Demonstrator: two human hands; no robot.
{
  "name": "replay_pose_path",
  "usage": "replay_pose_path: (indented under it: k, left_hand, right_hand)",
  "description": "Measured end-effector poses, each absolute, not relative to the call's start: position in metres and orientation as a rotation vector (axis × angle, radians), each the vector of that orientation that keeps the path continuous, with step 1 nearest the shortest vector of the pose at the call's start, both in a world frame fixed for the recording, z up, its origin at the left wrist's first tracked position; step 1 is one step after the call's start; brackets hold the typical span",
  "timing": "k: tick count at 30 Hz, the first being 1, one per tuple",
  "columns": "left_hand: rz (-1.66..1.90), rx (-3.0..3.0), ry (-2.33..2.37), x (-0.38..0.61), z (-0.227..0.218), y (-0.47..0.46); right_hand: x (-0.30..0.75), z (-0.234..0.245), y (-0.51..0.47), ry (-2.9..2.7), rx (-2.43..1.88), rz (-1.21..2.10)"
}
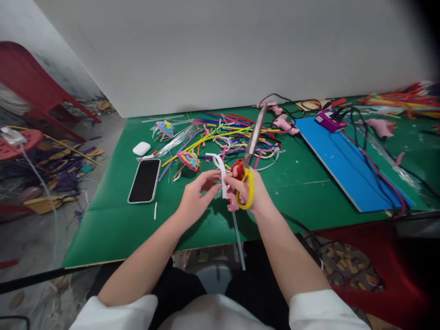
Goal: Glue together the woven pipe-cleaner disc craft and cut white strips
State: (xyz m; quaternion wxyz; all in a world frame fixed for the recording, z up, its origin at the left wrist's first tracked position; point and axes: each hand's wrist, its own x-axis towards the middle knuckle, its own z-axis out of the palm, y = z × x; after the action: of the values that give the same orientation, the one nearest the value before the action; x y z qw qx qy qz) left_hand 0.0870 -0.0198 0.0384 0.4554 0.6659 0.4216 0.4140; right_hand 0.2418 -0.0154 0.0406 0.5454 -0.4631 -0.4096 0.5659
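A looped white strip (224, 185) stands between my hands above the green table. My left hand (199, 197) is closed, with its thumb and fingertips pinching at the strip's left side. Hooked on my right hand (245, 185) is a pair of scissors (252, 142), its yellow and red handles around the fingers and its long blades pointing up and away. The right fingertips also touch the strip. Just below them shows a pink glue gun (233, 202), partly hidden, with a translucent glue stick (239, 240) reaching past the table edge. Whether a hand holds it I cannot tell.
Colourful pipe cleaners (220, 135) lie heaped behind my hands, near two small colourful craft pieces (189, 160). A phone (144, 181) and white case (141, 148) are left. A blue board (343, 160), purple box (332, 120), cables and pink glue guns (287, 124) are right.
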Motion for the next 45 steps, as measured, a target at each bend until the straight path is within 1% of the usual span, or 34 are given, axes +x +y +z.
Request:
replay_pose_path:
  k: [5,9,13,15,19,22,24,32,40,45]
  left_hand:
    - [1.01,1.588,1.047,0.077,0.03,-0.016]
    - [1.083,1.521,1.132,0.068,0.031,-0.013]
    - [1.083,1.541,1.079,0.055,0.035,-0.009]
    - [1.048,1.583,1.037,0.046,0.038,-0.006]
    - [0.952,1.661,1.008,0.032,0.047,-0.004]
    - [0.879,1.688,0.992,0.025,0.058,-0.008]
    - [0.833,1.716,0.972,0.023,0.064,-0.01]
    - [0.674,1.742,0.895,0.022,0.066,-0.01]
    - [0.665,1.74,0.859,0.018,0.072,-0.011]
    - [0.601,1.779,0.876,0.019,0.075,-0.012]
  right_hand:
    - [0.227,0.037,-0.021,-1.098,-1.17,1.332]
    - [0.228,0.036,-0.023,-1.151,-1.195,1.369]
    - [0.257,0.044,-0.023,-1.316,-1.28,1.292]
    - [0.281,0.053,-0.026,-1.516,-1.26,1.318]
    - [0.318,0.071,-0.038,-1.922,-1.527,1.141]
    - [0.322,0.078,-0.045,-2.18,-1.742,0.957]
    - [0.318,0.078,-0.047,-2.283,-1.823,0.893]
    - [0.307,0.074,-0.044,-2.35,-1.847,0.948]
    - [0.31,0.075,-0.043,-2.355,-1.899,0.97]
    - [0.304,0.074,-0.041,-2.378,-1.846,0.951]
